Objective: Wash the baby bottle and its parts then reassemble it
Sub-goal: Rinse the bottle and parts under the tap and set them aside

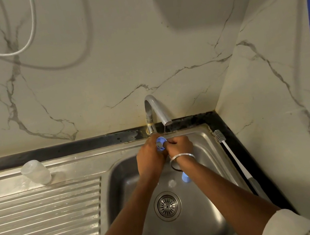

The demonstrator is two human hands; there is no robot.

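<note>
We're holding the small blue round plastic bottle part (161,142) in both hands at the far edge of the steel sink basin (198,232), right below the curved grey metal tap (156,111), so its thin stream is landing on the part. Left hand (150,156) is curling round it from the left, and right hand (181,145) is pinching it from the right. Both grips are narrow and closed on it. We can't tell which part it is.

Clear plastic bottle body (36,172) is standing mouth-down on the ribbed steel drainboard (44,216), far left; we're reading that as draining.

Second light-blue piece (185,178) is lying in the basin beside the right forearm, probably waiting its turn.

White long-handled bottle brush (236,163) is lying along the right rim, within reach.

Reassembly isn't starting yet.
</note>
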